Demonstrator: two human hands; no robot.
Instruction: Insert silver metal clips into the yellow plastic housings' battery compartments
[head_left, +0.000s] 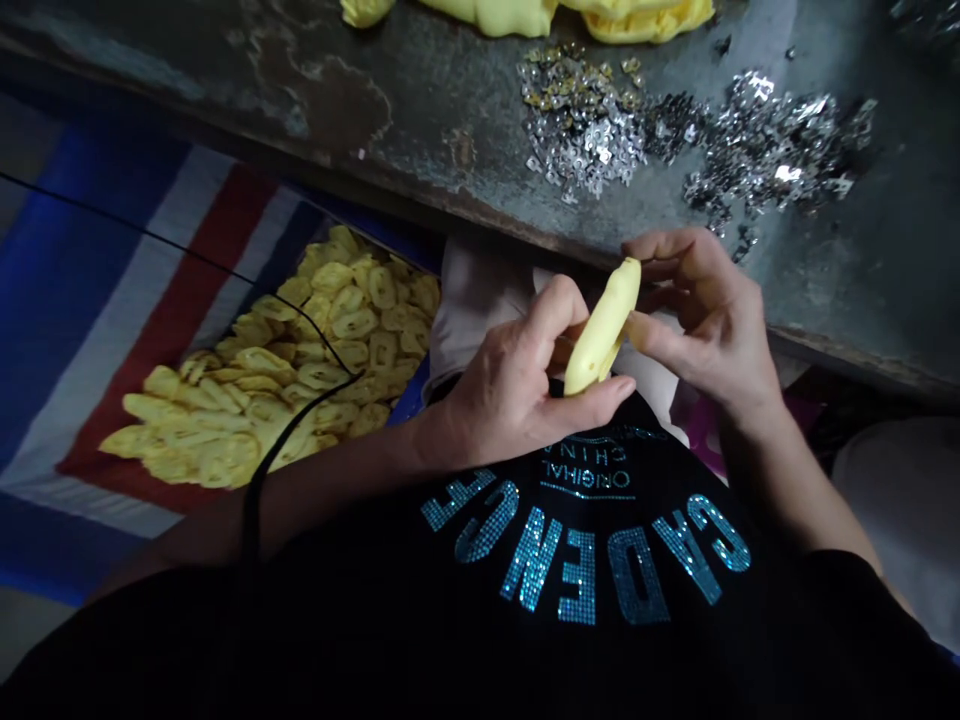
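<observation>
The person's left hand [517, 370] has a curved yellow piece [602, 330] pinched in the middle of the frame, the thumb under its lower end and the fingers folded behind. The right hand [709, 310] is half curled at the piece's other side, thumb tip against its edge and a fingertip by its upper end; whether this grip bears any of the hold cannot be told.

The piece is off the tabletop [187, 80], above the pale cloth [476, 300] over the lap. If the left thumb slid off that smooth-looking end, it would probably drop there. Pressing too hard from both sides could dent it, should it be soft.

The loose metal bits [772, 150] at upper right lie near the right hand; a careless swing might scatter them. At left, a black cord [253, 510] crosses the heap of yellow pieces [345, 320] and could snag the left forearm.
</observation>
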